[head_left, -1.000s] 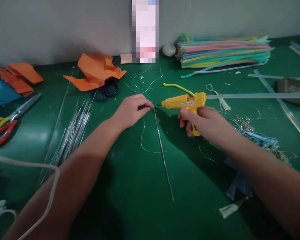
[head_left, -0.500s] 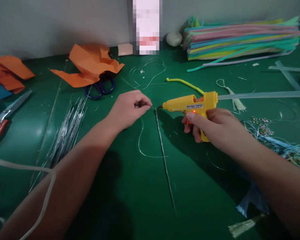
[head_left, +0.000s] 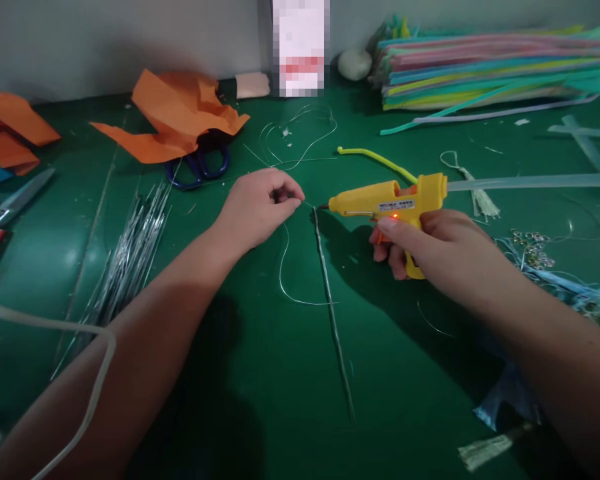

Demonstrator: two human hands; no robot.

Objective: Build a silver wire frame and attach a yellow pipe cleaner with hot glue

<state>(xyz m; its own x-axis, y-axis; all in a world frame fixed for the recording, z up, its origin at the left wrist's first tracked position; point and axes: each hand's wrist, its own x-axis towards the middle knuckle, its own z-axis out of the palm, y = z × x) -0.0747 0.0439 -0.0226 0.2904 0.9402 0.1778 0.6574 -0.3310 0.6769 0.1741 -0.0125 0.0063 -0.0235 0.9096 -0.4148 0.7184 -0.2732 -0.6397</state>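
Note:
My left hand (head_left: 263, 208) pinches a thin clear thread (head_left: 281, 267) between thumb and fingertip. The thread's tail loops down over the table, and its short upper end reaches the top of a twisted silvery wire stem (head_left: 329, 293). That stem hangs or lies nearly lengthwise in front of me; which one I cannot tell. My right hand (head_left: 415, 243) is wrapped around the handle of a yellow hot glue gun (head_left: 367, 201), whose small red light is lit. Its dark nozzle points left, at or very close to the stem's top end. A long translucent glue stick (head_left: 530, 181) sticks out of its back.
Orange paper (head_left: 177, 120) covers part of the blue-handled scissors (head_left: 200, 170). Loose silver wires (head_left: 133, 257) and red-handled shears (head_left: 10, 210) lie left. A bundle of coloured pipe cleaners (head_left: 495, 67) is at the back right. Tassels (head_left: 483, 200) and metal rings (head_left: 533, 247) lie right.
The glue gun's nozzle has come slightly closer to the top of the stem. The whole view has shifted a little; both hands keep their holds.

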